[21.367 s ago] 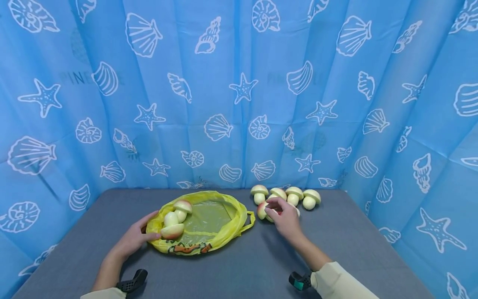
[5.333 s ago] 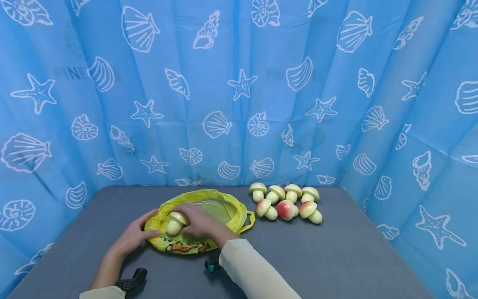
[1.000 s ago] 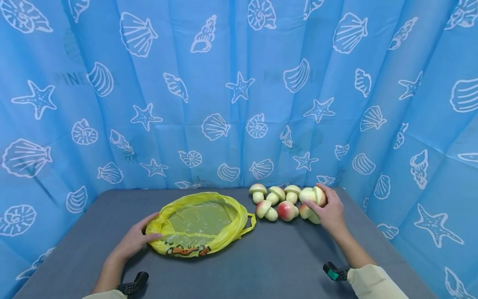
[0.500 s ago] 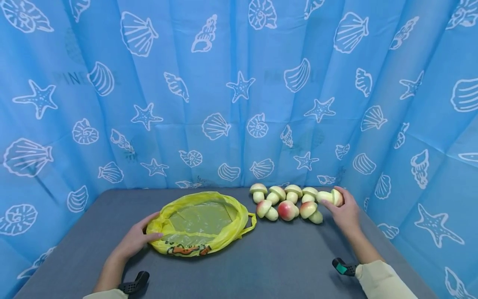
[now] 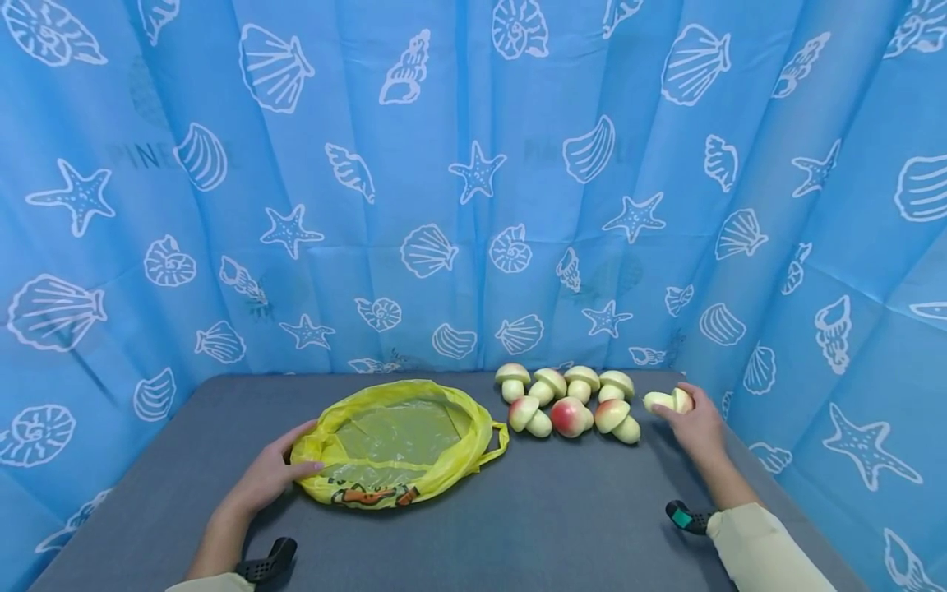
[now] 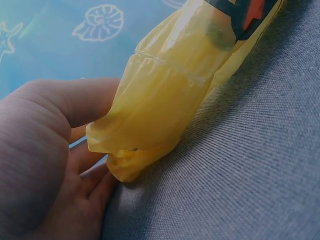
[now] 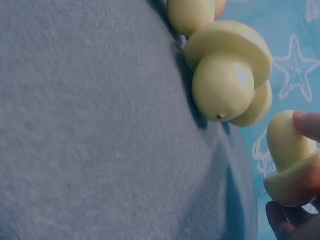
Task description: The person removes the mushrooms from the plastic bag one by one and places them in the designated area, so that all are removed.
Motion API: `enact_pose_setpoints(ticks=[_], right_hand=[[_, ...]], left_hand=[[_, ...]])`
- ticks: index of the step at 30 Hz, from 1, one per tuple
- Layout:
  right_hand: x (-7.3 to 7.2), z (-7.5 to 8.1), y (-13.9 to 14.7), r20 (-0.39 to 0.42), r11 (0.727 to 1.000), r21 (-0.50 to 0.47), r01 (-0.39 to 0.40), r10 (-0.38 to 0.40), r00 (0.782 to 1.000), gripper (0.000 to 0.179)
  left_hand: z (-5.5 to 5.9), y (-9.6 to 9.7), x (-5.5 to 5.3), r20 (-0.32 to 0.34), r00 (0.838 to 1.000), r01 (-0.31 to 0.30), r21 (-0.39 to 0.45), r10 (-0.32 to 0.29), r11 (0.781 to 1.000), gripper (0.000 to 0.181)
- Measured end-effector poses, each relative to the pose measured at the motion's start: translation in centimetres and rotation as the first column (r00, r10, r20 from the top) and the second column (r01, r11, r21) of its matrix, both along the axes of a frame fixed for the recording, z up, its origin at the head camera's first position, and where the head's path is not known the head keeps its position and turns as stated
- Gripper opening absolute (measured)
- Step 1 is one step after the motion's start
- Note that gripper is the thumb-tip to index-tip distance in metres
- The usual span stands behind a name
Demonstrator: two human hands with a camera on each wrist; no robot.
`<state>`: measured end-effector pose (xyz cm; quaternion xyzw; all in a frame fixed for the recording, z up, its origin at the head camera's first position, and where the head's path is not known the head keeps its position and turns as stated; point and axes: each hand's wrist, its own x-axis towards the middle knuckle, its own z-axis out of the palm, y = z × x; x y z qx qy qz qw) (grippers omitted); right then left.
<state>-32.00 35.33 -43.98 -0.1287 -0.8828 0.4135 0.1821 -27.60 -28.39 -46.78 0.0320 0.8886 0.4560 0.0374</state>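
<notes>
At the left of the table lies a yellow plastic bag (image 5: 447, 473), its wide mouth facing up and its inner lining showing. My left hand (image 5: 261, 475) holds the bag's left edge, thumb on the near side and fingers behind; the left wrist view shows the crumpled plastic (image 6: 160, 95) between them. At the far right, my right hand (image 5: 699, 427) grips a pale toy mushroom (image 5: 663, 401) by thumb and fingers, stem pointing left. In the right wrist view this mushroom (image 7: 287, 142) shows a reddish cap, partly hidden by the fingers.
Left of my right hand, several toy mushrooms stand in a back row (image 5: 582, 380), with three more (image 5: 571, 417) lying before them. A blue shell-patterned curtain (image 5: 473, 205) hangs behind the grey table (image 5: 518, 526). A handle loop (image 5: 494, 444) sticks out from the bag's right side.
In the last second my right hand has carried its mushroom rightward, past the rows. Earlier, mushrooms lay in the bag; now none shows there and the front row is fuller. My left hand stays put.
</notes>
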Motion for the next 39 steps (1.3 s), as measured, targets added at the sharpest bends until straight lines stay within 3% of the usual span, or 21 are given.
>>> enact_pose_setpoints(ticks=[11, 24, 39], right_hand=[[-0.3, -0.6, 0.2, 0.03, 0.996, 0.072, -0.045, 0.043, 0.999, 0.059], [-0.9, -1.5, 0.3, -0.042, 0.988, 0.133, -0.078, 0.084, 0.996, 0.045], [-0.8, -1.0, 0.3, -0.033, 0.985, 0.136, -0.102, 0.107, 0.994, 0.047]], left_hand=[[-0.2, 0.0, -0.1, -0.014, 1.0, 0.0, -0.001, 0.0, 1.0, 0.084], [-0.2, 0.1, -0.1, -0.024, 1.0, -0.001, -0.002, 0.001, 1.0, 0.084], [-0.1, 0.2, 0.0, -0.007, 1.0, -0.007, -0.013, 0.007, 1.0, 0.085]])
